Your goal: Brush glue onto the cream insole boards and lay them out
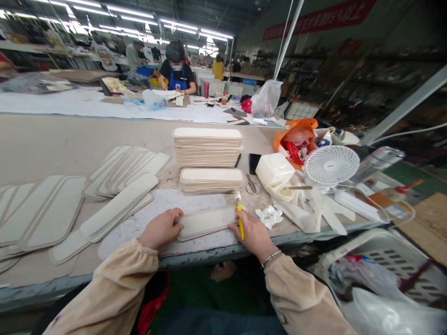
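Grip check: R hand [252,231] has a yellow-handled brush [240,228] pinched betw. thumb & fingers, bristle end pointing away twd. the short stack of panels [211,180], fingertips also on the R end of a long pale panel [209,221]. L hand [160,230] is at that panel's L end, fingers curled, thumb close by; can't tell if it's pinching or just pressing. Panel lies flat nr. the table's front edge, directly betw. both hands, white paper [117,239] partly under it. Behind the short stack, a taller stack of panels [208,153]; more panels fanned out [120,204] to the L. Over R: scissors [253,187], black phone [254,164], white plastic jug [275,168], white fan [331,165], orange bag [280,138], no brand I can make out on any. Now the writing: red banner [316,22] up on the R wall, "95%" legible nr. its R end, other chars. too blurry. Co-worker [188,77] across the way, blue apron [178,83] w/ a white logo, too small to read.
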Available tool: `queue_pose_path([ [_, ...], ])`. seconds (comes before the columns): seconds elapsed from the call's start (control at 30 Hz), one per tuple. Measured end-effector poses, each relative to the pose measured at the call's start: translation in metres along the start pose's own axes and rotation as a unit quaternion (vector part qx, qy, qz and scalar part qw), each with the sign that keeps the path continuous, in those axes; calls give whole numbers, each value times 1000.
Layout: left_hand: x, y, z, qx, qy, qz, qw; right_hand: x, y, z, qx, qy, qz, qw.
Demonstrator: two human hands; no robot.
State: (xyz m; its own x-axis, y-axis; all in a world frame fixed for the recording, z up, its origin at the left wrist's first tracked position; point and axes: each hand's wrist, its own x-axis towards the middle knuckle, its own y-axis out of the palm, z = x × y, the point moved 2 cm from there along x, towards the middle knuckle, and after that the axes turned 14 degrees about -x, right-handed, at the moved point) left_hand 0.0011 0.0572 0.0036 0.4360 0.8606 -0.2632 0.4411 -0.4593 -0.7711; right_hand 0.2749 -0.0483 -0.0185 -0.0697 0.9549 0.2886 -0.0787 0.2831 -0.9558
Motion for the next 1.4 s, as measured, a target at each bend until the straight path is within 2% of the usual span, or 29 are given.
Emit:
queue_pose_path([
  [0.17,0,2,0,-5,16,-16,1000,-5,4,-20,-45,112,0,993],
  [0.27,0,2,-1,-22,25,-29,999,-3,4,-24,-20,150,-14,988],
  [0.4,-1,2,-5,-42,31,-31,998,1,1,-25,40,221,4,975],
  [0.57,-5,1,-11,-75,38,-26,996,2,0,-24,125,241,-33,962],
  [0.77,-8,-4,-14,-124,63,-38,990,2,2,-28,117,264,-37,957],
  [0.9,-9,-6,-15,-202,40,-31,978,3,1,-34,197,255,-102,941],
  [0.97,-10,-3,-15,-277,15,2,961,7,-2,-37,279,256,-146,914],
  [1.03,-12,3,-17,-359,-18,34,933,15,-7,-40,365,260,-194,873],
  [1.1,-16,9,-20,-439,-45,43,896,24,-14,-43,429,265,-233,832],
  [1.17,-20,15,-26,-512,-54,37,857,32,-19,-44,460,272,-259,805],
  [1.23,-24,21,-31,-566,-54,27,822,37,-22,-44,460,284,-269,797],
  [1.4,-32,33,-40,-639,-93,31,763,40,-24,-43,429,299,-275,807],
])
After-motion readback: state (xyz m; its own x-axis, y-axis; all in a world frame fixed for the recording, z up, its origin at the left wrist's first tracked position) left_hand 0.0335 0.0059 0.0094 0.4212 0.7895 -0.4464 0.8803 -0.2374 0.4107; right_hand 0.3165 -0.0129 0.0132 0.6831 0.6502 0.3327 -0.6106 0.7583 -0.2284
